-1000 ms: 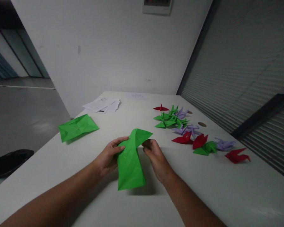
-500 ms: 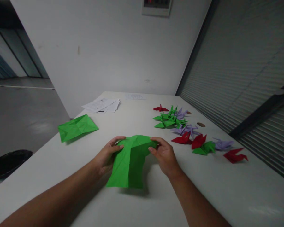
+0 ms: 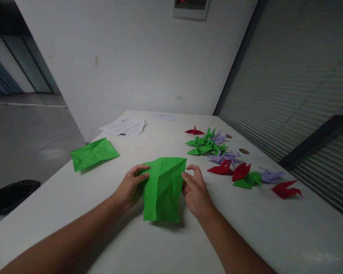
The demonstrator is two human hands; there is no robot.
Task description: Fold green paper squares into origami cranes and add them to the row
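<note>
Green sheet [image 3: 163,190] at mid-worktop [image 3: 274,236], directly in front of the person, held between both hands. It is creased many times over and partly opened out; its near edge rests on the surface, its far edge lifts a little. No finished shape yet: a rough rectangle with a ridge running down its middle.

Left hand [image 3: 130,186]: thumb and fingers pinch the sheet's left edge near the top. Grip closed on paper, lightly by the look of it.

Right hand [image 3: 196,190]: fingers spread and loose beside the sheet's right edge, thumb side touching or just at it. Whether it actually clamps the paper cannot be told from this angle.

Progress, as a judgement: early to middle stage of folding. Pre-creases are in; collapse into a base is not done; neck, tail and wings are all still to come.

Done work lies to the right: a cluster of folded cranes [image 3: 207,144] in green, red and lilac, further cranes [image 3: 286,188] strung out toward the blinds [image 3: 288,95]. Roughly a dozen finished, though overlaps make an exact count unsure.

Left side: a second green sheet [image 3: 93,153], creased, lying flat, well apart from the hands. Far end: white papers [image 3: 123,126].
</note>
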